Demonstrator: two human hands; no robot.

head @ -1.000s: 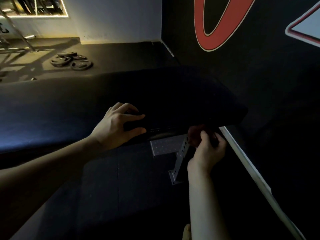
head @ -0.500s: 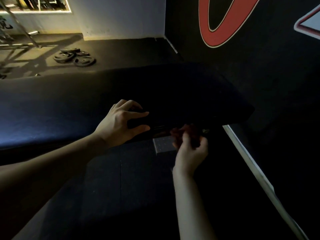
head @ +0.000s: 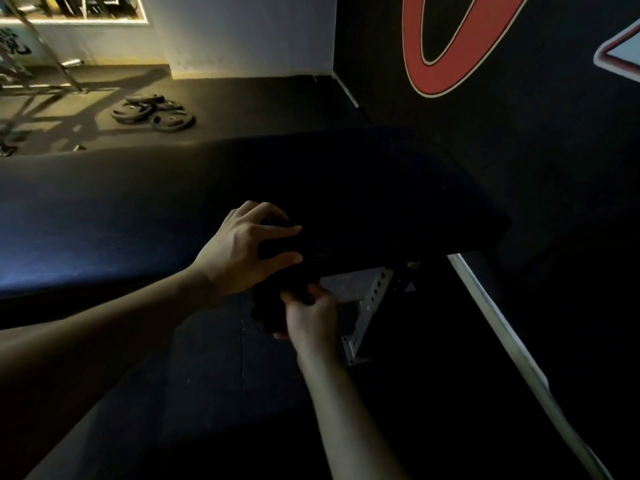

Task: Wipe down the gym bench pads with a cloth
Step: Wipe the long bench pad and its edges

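Left hand (head: 242, 251) clamps the bench pad (head: 346, 188) near edge, fingers over, thumb along the side. Right hand (head: 311, 317), at its 6 o'clock beneath the edge, bunches a dark cloth (head: 268, 311).

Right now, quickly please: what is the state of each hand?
Left hand: closed, grips the near edge of the bench pad.
Right hand: closed, holds a dark cloth just below that edge.

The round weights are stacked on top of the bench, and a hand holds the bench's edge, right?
Not quite. The head view shows the round weights lying on the floor beyond the bench pad, not on it. The left hand does hold the pad's near edge.
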